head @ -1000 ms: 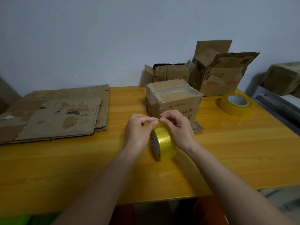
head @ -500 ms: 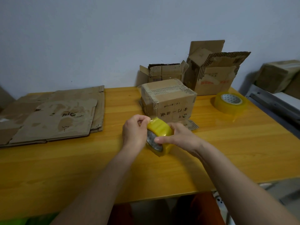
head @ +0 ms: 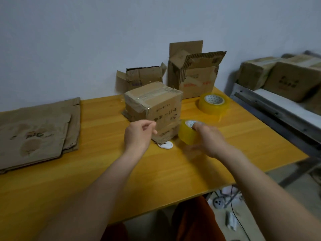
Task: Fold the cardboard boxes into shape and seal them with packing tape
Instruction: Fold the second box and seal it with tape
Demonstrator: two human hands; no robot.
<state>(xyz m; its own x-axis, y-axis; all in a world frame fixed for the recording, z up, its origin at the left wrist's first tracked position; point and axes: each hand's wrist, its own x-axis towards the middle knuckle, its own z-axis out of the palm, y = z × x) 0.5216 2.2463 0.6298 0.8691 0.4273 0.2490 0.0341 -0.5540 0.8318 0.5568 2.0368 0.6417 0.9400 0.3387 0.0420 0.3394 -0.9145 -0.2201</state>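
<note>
Pale blue-grey wall backs a yellow-orange wooden table that carries everything. The landmark is the closed, taped brown cardboard box standing near the middle of the table, dark printed characters on its near face. Just right of that box, at its lower front corner, the right hand grips a yellow roll of clear packing tape; its fingers curl over the roll's rim and into the white core, though motion blur hides the exact finger placement. In front of the box, the left hand hovers with thumb and forefinger pressed together in a pinch at the box's near face; whether a tape end lies between them cannot be told. A small white oval object lies on the table at the box's near foot, between the two hands. Right of the box and further back sits a second, larger yellow roll of tape, lying flat. Behind the box stand two open, torn cardboard cartons. Far to its left lies a stack of flattened brown cardboard sheets.
</note>
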